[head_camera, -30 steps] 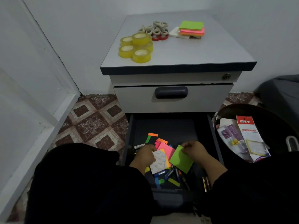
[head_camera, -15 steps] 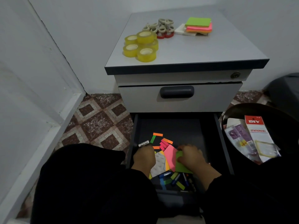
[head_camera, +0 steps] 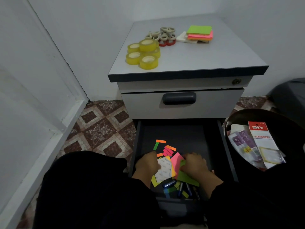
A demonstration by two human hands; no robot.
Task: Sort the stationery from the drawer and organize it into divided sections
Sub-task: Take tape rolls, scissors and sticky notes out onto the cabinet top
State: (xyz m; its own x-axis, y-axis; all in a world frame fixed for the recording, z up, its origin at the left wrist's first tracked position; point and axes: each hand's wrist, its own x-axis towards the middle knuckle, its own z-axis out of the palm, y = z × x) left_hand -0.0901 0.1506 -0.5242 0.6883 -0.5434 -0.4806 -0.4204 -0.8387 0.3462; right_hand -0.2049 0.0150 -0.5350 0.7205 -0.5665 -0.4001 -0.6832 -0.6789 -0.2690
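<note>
a: where are your hands?

b: both are down in the open bottom drawer (head_camera: pixel 212 146). your right hand (head_camera: pixel 194 164) has its fingers curled on the green sticky pad (head_camera: pixel 186 176), beside the pink pad (head_camera: pixel 176 161).

a: and your left hand (head_camera: pixel 146 164)?

b: it rests by the white sheet (head_camera: pixel 163 171); grip cannot be told.

a: sorted items?

b: yellow tape rolls (head_camera: pixel 143 52) and a sticky-note stack (head_camera: pixel 200 33) sit on the cabinet top (head_camera: pixel 206 60).

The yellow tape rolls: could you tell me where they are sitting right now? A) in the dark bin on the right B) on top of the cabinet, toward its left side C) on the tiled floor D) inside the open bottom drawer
B: the yellow tape rolls are clustered on the cabinet top, left of the stack of sticky notes.
</note>
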